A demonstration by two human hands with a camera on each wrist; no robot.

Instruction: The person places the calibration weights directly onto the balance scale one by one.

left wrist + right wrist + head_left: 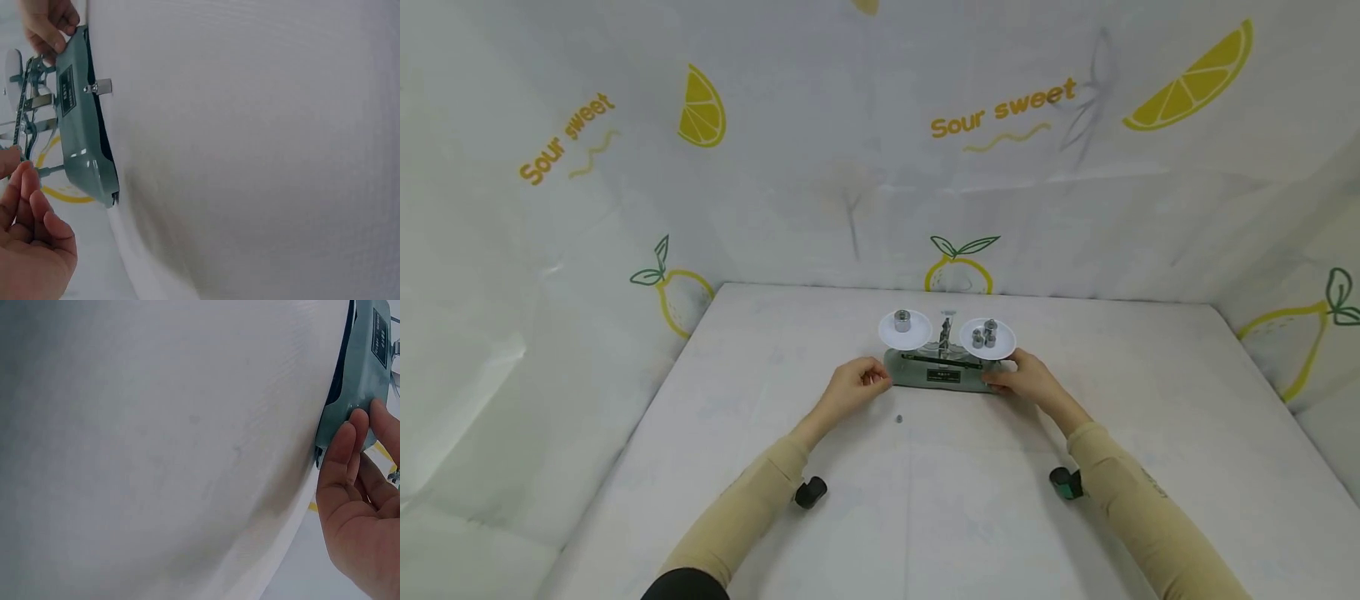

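Observation:
A green balance scale (943,375) stands on the table with two white pans. One metal weight (902,321) sits on the left pan (891,335); several weights (990,333) stand on the right pan (1006,340). My right hand (1026,382) grips the right end of the base, its thumb and fingertips against the green housing (359,381). My left hand (856,385) is at the scale's left end, fingers curled, thumb and forefinger close together by the beam (23,103). Whether they pinch a part of it is hidden.
A small metal weight (898,418) stands on the white table (970,508) in front of the scale. Behind the table hangs a white sheet (805,167) printed with lemons. Black wrist devices (810,492) sit at both forearms.

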